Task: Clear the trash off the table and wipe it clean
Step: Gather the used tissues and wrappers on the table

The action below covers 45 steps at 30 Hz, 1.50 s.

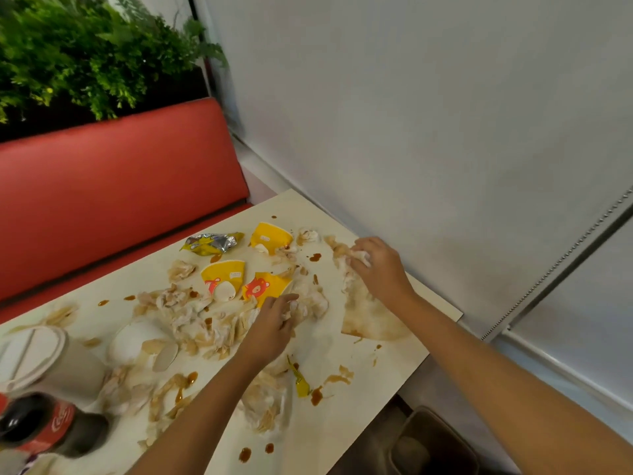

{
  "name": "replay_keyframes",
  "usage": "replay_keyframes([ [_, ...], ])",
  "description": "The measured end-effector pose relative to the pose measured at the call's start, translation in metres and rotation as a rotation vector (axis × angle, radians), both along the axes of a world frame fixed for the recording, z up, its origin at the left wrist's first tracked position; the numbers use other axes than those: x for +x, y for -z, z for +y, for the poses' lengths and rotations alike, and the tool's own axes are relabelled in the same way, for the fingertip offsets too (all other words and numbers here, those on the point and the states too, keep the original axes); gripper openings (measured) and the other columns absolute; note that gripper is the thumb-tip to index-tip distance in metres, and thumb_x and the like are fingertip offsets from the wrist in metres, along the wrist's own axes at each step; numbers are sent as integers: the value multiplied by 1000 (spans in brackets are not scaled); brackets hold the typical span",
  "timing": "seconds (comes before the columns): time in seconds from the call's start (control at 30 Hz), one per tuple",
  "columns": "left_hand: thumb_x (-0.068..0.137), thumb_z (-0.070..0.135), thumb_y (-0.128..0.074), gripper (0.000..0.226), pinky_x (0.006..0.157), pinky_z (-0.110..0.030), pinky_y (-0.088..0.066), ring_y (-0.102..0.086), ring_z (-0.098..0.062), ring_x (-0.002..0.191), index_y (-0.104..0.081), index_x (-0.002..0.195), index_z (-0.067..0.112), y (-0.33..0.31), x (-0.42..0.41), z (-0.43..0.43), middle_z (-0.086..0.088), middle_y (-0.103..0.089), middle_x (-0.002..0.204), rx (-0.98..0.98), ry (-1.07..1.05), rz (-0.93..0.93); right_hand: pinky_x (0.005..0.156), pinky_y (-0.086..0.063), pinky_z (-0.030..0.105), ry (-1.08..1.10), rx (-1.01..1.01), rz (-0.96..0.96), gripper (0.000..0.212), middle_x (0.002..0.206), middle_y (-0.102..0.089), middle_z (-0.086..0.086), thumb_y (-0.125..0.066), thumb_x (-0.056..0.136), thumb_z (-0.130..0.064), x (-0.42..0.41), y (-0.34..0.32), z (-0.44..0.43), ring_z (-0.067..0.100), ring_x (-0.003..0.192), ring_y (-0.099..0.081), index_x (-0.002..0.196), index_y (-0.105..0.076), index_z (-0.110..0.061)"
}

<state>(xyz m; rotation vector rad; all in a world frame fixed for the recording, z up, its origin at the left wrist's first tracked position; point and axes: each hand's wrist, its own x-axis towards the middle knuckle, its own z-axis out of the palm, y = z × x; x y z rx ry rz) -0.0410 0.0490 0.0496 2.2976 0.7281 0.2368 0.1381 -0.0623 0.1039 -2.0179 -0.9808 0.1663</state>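
Head view. Tabletop (346, 423): cream, running from lower left to centre right of the frame, blotted with brown sauce spots (317, 395).

Trash, centre of frame:
- a heap of crumpled napkins (191, 313), white with tan stains;
- three torn yellow cup pieces (270, 236), two of them printed in red;
- a silver-and-yellow foil wrapper (212, 242) above the heap;
- a yellow sachet (301, 382) below the heap.

Centre right: a large stained paper sheet (366, 313), lying flat and browned at its edges.

Lower left: a white lidded cup (44, 358) and a blurred cola bottle (44, 426).

Left hand (274, 323): fingers curled, pinching a napkin at the heap's right edge.

Right hand (380, 265): fingers curled round a white wad at the sheet's upper end.

Lower right: a dark bin (435, 443) stood beneath the tabletop's edge.
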Motion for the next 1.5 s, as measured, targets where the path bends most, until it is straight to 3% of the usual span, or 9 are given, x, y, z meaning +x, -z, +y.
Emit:
replay_keyframes([
  [0.17,94,3,-45,41,81,-11,-28,-44,-22,117,-43,134,12,-22,22,10,-14,-42,130,43,47,-53,54,-33,-3,160,55,157,23,94,-55,3,-65,86,-16,-2,-32,-6,11,84,-48,106,-63,-4],
  [0.37,93,3,-46,39,81,-10,-30,-46,-23,119,-48,130,13,-39,52,3,-13,-47,129,5,133,-165,61,-42,6,305,103,133,19,91,-60,2,-68,83,-17,-13,-41,-32,10,76,-53,99,-65,-7],
  [0.43,93,4,-47,38,83,-17,-36,-49,-24,116,-48,129,14,-41,62,-8,-13,-48,127,-35,162,-184,70,-46,15,356,111,150,19,96,-63,4,-69,83,-16,-15,-39,-47,11,81,-55,99,-65,-8],
  [0.53,93,7,-47,37,91,-41,-47,-53,-32,111,-49,129,17,-37,73,-30,-12,-49,124,-134,247,-185,64,-39,5,416,137,144,17,96,-64,2,-69,83,-14,-24,-38,-75,7,78,-54,98,-66,-9],
  [0.6,93,7,-47,37,91,-46,-48,-54,-33,110,-48,129,18,-31,80,-47,-12,-51,124,-166,302,-156,62,-38,2,454,153,151,16,90,-61,-3,-68,83,-13,-31,-40,-94,0,70,-51,98,-66,-9],
  [0.73,92,5,-47,38,88,-32,-44,-54,-23,107,-49,128,15,-12,88,-87,-8,-51,121,-198,389,-99,63,-37,3,497,127,183,16,88,-55,-8,-66,83,-11,-48,-32,-133,2,70,-49,98,-64,-13],
  [0.93,93,9,-48,39,94,-33,-43,-48,-25,115,-45,132,12,29,88,-146,-12,-47,127,-219,552,33,62,-36,3,616,50,255,17,82,-48,-14,-63,84,-7,-65,8,-193,1,66,-44,101,-64,-10],
  [1.3,92,5,-46,40,69,1,-31,-41,-5,90,-45,132,12,86,98,-213,-13,-43,126,-261,650,230,64,-33,15,776,-140,465,21,104,-56,3,-63,85,-11,-71,102,-256,11,88,-48,106,-62,-7],
  [1.5,91,2,-46,44,74,-9,-30,-47,-19,107,-42,133,12,118,107,-236,-14,-39,130,-333,485,307,63,-37,11,838,-143,615,23,108,-57,7,-64,85,-9,-61,161,-269,9,82,-51,108,-61,-7],
])
